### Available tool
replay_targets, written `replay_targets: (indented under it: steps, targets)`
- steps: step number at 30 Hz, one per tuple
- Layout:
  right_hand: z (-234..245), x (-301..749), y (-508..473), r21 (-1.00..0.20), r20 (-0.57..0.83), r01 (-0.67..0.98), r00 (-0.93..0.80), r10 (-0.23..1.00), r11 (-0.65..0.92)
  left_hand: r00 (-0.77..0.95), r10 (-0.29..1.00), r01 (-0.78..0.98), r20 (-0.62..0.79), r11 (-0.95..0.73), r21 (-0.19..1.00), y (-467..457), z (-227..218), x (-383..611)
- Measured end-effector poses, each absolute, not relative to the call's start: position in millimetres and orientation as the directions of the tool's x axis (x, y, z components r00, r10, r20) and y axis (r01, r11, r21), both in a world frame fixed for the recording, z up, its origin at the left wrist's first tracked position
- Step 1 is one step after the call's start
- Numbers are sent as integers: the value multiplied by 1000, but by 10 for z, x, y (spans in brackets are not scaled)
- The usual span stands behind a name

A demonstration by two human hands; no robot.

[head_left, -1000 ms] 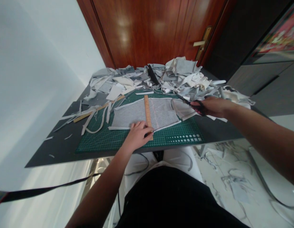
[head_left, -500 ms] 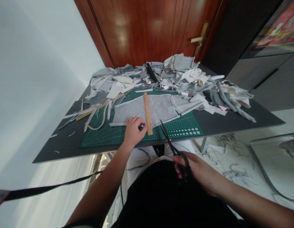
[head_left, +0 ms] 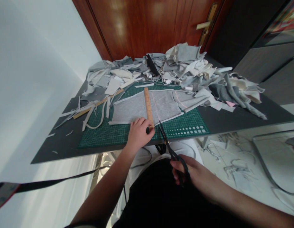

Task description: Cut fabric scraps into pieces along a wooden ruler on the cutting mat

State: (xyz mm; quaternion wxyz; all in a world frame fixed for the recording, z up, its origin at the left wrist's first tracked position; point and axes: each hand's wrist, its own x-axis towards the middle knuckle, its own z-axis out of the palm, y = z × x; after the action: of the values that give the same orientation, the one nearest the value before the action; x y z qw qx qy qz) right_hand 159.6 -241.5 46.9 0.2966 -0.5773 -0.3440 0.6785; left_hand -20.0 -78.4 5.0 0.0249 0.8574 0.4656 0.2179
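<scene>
A grey fabric piece (head_left: 130, 109) with pale edges and faint pink lines lies flat on the green cutting mat (head_left: 106, 136). Across it rests a wooden ruler (head_left: 148, 106), pointing away from me. My left hand (head_left: 139, 134) is at the fabric's near edge, thumb and fingers closed on the ruler's near end. In my right hand (head_left: 185, 169) is a pair of black scissors (head_left: 168, 147), held by the handles. Their blades look closed, with the tips close to the fabric's near edge, right of the ruler; whether they touch it I cannot tell.
A heap of grey and white fabric scraps (head_left: 185, 68) covers the table's back. A second wooden strip (head_left: 89, 110) and curled offcuts (head_left: 101, 118) lie at left. Behind the table (head_left: 51, 148) is a wooden door (head_left: 137, 28); a white wall (head_left: 42, 47) borders the left.
My left hand has moved right, onto the near end of the ruler. The scissors' tips have come slightly nearer the ruler. The camera view has shifted a little.
</scene>
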Motion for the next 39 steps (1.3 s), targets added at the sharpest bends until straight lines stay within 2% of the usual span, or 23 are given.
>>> replay_targets:
  steps: [8,13,18,21,27,33,39]
  targets:
    - [451,1523,-2414,-788,-611,-29,-91,787,-615,468,839,839,277,-521,159,-866,69,-141]
    - [466,1538,-2430,-800,-597,-9,-95,797,-600,457,860,857,227,-494,146,-919,58,-133]
    - [469,1568,-2454,-857,-511,45,-207,834,-514,417,873,880,253,-457,127,-944,55,-116]
    - [428,1562,-2468,-875,-478,47,-237,846,-481,381,892,894,241,-422,147,-941,69,-86]
    - [446,1545,-2443,-841,-531,5,-196,824,-541,308,925,905,224,-357,232,-911,43,3]
    - [477,1534,-2425,-829,-550,13,-205,810,-559,338,901,886,274,-402,231,-891,10,8]
    - [452,1507,-2431,-816,-558,-51,-191,808,-576,377,874,865,307,-450,220,-918,-1,-18]
